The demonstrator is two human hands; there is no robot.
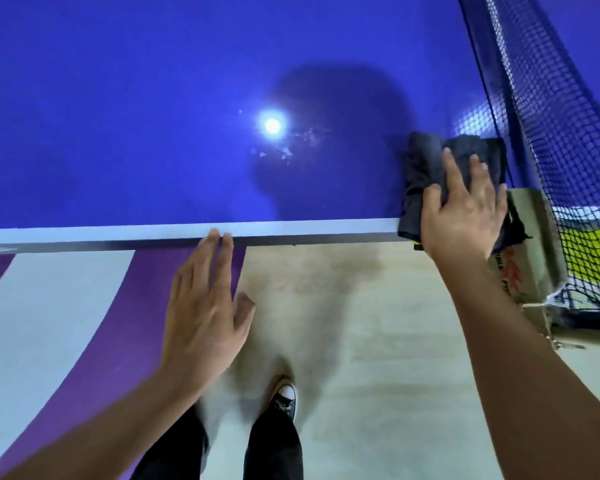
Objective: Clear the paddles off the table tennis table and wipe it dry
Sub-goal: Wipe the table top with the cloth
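Note:
The blue table tennis table (153, 116) fills the upper part of the head view, with a white line along its near edge. A dark cloth (426, 161) lies on the table's near right corner, beside the net (551, 116). My right hand (465, 209) presses flat on the cloth with spread fingers. Just below the table's near edge is my left hand (205, 306), its fingers straight and its fingertips touching the edge. A few small wet specks (291, 147) show near a light's reflection. No paddles are in view.
The net post and its clamp (527, 244) stick out at the table's right side, with the net hanging over the edge. Below is a floor of beige, purple and white bands. My legs and one dark shoe (284, 400) stand close to the table.

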